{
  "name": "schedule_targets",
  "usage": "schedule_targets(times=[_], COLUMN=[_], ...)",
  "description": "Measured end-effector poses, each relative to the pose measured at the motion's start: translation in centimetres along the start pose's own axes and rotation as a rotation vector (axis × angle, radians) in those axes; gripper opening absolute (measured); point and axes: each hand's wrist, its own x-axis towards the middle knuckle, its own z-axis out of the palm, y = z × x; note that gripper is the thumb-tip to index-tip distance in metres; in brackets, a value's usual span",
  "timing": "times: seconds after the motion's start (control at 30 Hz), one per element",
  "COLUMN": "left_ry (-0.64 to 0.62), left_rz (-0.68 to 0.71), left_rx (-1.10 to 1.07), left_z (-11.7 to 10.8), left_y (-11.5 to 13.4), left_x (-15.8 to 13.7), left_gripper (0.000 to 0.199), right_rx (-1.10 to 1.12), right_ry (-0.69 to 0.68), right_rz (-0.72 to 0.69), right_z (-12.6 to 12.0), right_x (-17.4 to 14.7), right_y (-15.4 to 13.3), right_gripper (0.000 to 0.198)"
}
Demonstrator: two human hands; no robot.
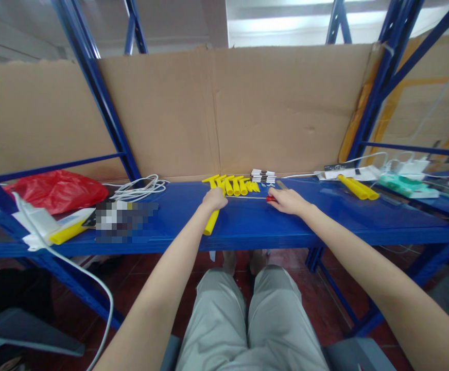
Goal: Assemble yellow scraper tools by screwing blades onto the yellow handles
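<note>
Left grip (214, 199) clasps yellow handle (210, 224); red bag (60, 190) leftward.

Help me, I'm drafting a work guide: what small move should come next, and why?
With the right hand, perhaps ease the red-handled tool slightly toward the left hand: its thin shaft points that way, and the left hand grips a yellow tubular piece. Whether tool and piece touch, I can't tell.

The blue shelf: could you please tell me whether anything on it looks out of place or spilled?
No spill shows. At left, a white cable loops below the front edge of the shelf, where it might snag, and one yellow tube lies away from the middle row of yellow pieces. A pixelated patch hides some detail there.
</note>
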Motion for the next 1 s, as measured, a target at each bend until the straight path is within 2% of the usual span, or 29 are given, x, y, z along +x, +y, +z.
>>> schedule_targets(times=[0.37,0.53,1.0], left_ry=[-0.006,-0.068,-0.051], left_rz=[0.059,0.066,0.051], left_rx=[-0.07,-0.058,-0.013], left_z=[0.24,0.13,0.21], left_y=[-0.33,-0.13,-0.04], left_x=[0.37,0.42,0.39], left_gripper=[0.041,0.037,0.039], right_rx=[-0.001,0.006,0.0], right_ry=[-0.063,-0.083,-0.037], right_rz=[0.012,0.026,0.02], right_z=[-0.31,-0.3,0.08], right_x=[0.0,-0.02,0.2], right_y=[-0.25,-0.23,-0.05], right_gripper=[0.025,0.025,0.023])
